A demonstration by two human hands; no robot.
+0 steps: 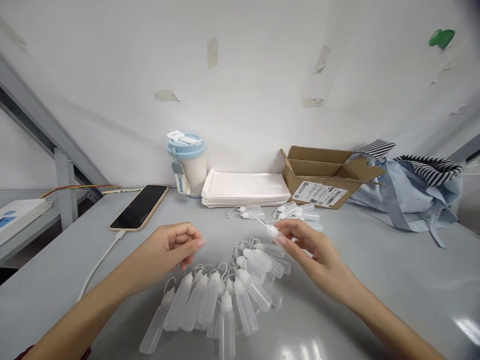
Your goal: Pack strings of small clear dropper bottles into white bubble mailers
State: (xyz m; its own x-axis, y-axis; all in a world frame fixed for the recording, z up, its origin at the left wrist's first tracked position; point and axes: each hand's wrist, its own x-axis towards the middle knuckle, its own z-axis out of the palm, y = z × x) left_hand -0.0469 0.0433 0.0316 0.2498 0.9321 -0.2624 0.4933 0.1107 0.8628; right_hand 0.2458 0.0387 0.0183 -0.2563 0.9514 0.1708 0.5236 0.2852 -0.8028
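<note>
The right hand [309,247] pinches one bottle [273,230] above the bench [393,270], near the heap of bottles [210,300], and a slack fingertip grip could let it slip onto them (the left hand [174,247], loosely curled, holds nothing visible).

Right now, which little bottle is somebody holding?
The bottle pinched between the right hand's thumb and fingers; the other bottles lie in groups on the table.

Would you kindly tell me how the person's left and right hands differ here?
The left hand is loosely curled with nothing visibly held, whereas the right hand holds a small white-capped bottle. The left hand is nearer the phone; the right hand is nearer the cardboard box. Both are bare.
</note>
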